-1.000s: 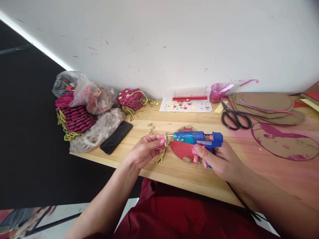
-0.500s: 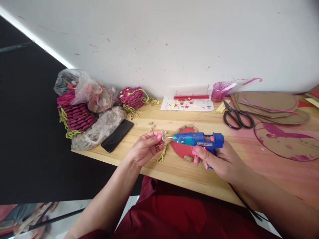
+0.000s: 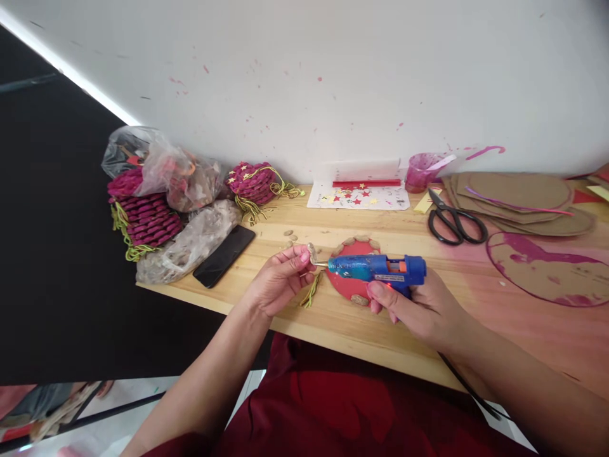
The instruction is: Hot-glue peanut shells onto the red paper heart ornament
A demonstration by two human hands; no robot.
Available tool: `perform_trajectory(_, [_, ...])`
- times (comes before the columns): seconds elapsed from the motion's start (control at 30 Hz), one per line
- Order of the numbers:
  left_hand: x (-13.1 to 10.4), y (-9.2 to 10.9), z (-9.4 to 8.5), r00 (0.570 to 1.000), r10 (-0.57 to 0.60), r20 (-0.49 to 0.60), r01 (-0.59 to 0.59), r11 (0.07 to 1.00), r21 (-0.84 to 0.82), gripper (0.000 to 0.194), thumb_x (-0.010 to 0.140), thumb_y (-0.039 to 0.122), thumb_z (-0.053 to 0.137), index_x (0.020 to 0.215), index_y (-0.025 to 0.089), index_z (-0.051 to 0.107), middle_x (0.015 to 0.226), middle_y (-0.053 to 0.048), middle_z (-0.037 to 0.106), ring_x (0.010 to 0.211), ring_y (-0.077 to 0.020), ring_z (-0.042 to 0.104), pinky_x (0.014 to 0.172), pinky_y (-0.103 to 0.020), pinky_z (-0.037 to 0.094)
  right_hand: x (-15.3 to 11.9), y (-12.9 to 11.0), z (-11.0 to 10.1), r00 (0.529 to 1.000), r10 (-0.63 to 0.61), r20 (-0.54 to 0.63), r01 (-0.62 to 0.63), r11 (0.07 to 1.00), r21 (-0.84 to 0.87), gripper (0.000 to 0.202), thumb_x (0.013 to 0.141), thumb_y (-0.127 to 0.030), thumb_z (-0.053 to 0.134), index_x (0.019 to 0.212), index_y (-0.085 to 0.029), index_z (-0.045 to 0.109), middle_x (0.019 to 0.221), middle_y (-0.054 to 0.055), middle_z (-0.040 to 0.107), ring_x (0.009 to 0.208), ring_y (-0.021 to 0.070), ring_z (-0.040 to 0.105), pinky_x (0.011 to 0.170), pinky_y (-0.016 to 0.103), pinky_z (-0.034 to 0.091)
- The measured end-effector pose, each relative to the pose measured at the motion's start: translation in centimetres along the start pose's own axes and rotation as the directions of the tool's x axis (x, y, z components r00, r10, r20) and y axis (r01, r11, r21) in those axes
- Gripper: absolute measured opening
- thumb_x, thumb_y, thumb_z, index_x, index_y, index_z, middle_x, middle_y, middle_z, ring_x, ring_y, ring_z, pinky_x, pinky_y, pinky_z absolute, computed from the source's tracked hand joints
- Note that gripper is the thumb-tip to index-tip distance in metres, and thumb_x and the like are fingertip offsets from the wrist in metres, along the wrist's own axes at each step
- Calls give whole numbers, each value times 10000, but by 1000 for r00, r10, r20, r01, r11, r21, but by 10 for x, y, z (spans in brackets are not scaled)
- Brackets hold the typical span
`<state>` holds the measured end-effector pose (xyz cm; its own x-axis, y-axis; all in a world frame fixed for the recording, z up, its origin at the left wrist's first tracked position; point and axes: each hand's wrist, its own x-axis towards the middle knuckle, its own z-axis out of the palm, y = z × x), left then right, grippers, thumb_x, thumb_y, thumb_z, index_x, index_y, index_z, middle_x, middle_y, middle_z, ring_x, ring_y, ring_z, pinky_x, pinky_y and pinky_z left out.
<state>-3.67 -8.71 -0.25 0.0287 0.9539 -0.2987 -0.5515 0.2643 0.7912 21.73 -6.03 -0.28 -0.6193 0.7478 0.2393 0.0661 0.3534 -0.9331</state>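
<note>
My left hand (image 3: 284, 277) pinches a small tan peanut shell (image 3: 312, 252) between thumb and fingertips. In my right hand (image 3: 416, 301) is a blue hot glue gun (image 3: 375, 268), its fingers wrapped round the handle. The metal nozzle touches or nearly touches the lower part of the shell. Under the gun lies a red disc (image 3: 340, 284), partly hidden, with several peanut shells along its rim. A yellow-green and dark tassel (image 3: 311, 292) sticks out at the disc's left side. Loose shells (image 3: 289, 233) lie on the wooden table (image 3: 285, 327) behind my left hand.
At left are plastic bags (image 3: 209, 238), magenta shell-covered pieces (image 3: 155, 219) and a black phone (image 3: 224, 256). Star stickers lie on a white sheet (image 3: 318, 198). Scissors (image 3: 457, 222), a pink-stained cup (image 3: 420, 172) and cardboard discs (image 3: 518, 190) are at right. The gun's cord (image 3: 469, 387) hangs over the edge.
The nozzle has shifted slightly down along the shell, and the shell now shows more upright above it. Both hands keep their holds. The view has tilted a little.
</note>
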Motion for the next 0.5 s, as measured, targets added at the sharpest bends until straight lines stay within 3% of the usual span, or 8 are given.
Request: perform_trajectory(0.5, [1,-1,-1,1000,9,13,-9,1000,-10,294,655,241,964,773,134,717,745,2,673,667,-88,638,607,-180,536,3,-5,-1,999,-48,3,49,998,-32,304,1028,-363,574,760,-231,631,636,-13,631,488,110,515,464,274,407])
